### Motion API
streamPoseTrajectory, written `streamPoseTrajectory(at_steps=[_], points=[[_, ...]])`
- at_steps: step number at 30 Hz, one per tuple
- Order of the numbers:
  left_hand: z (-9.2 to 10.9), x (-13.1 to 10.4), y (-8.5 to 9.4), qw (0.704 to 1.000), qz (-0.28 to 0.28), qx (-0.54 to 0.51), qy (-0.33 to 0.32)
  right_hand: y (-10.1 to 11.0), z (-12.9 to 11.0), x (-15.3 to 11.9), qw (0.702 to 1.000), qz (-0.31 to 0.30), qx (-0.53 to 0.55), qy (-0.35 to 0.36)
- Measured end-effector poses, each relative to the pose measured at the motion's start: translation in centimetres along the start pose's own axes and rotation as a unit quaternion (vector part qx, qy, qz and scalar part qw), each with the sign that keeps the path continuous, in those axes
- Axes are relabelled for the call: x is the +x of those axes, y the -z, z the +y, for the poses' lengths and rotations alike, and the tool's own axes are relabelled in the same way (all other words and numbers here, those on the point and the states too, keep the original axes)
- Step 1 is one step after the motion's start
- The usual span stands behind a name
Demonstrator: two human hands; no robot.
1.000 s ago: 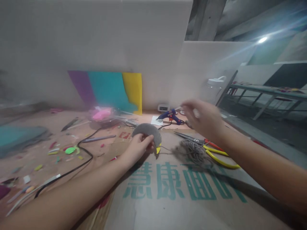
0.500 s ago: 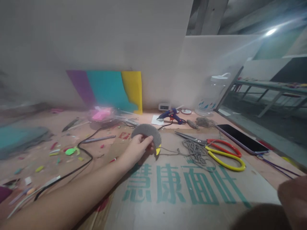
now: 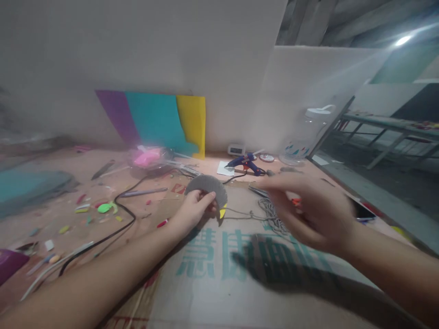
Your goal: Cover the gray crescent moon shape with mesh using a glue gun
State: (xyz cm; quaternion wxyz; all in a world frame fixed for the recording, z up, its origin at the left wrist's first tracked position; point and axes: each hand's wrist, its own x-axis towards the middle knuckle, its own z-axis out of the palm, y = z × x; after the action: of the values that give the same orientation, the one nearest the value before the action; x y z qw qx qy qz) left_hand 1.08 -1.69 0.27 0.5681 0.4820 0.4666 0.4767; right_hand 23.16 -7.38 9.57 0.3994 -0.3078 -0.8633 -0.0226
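grey curved piece (image 3: 211,184) pinched in left grip (image 3: 197,208)

The curved, crescent-like grey piece (image 3: 210,183) is an even grey but for a bright yellow tip (image 3: 222,211) at its four o'clock edge, and the tangled thin string (image 3: 268,209) at its three o'clock is a similar grey. At its two o'clock the plastic glue gun (image 3: 241,160) is dark blue with orange-red; toward eleven, the flat upright sheet (image 3: 152,121) is banded purple, turquoise and yellow. Teal characters (image 3: 202,246) pattern the dull brownish cardboard (image 3: 206,304) at five o'clock.
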Motion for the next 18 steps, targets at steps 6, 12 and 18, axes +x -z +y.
streamPoseTrajectory(at_steps=[6,12,18], points=[[-0.2,0.4,0.2,0.999,-0.011,0.027,-0.038,-5.6,2.3,-0.3,0.892,-0.044,0.279,-0.352],[-0.3,0.5,0.0,1.000,-0.007,0.003,-0.013,-8.0,3.0,-2.0,0.809,-0.007,0.400,-0.430],[-0.2,0.6,-0.3,1.000,-0.001,-0.002,0.013,-9.2,3.8,-3.1,0.804,-0.012,0.403,-0.438]])
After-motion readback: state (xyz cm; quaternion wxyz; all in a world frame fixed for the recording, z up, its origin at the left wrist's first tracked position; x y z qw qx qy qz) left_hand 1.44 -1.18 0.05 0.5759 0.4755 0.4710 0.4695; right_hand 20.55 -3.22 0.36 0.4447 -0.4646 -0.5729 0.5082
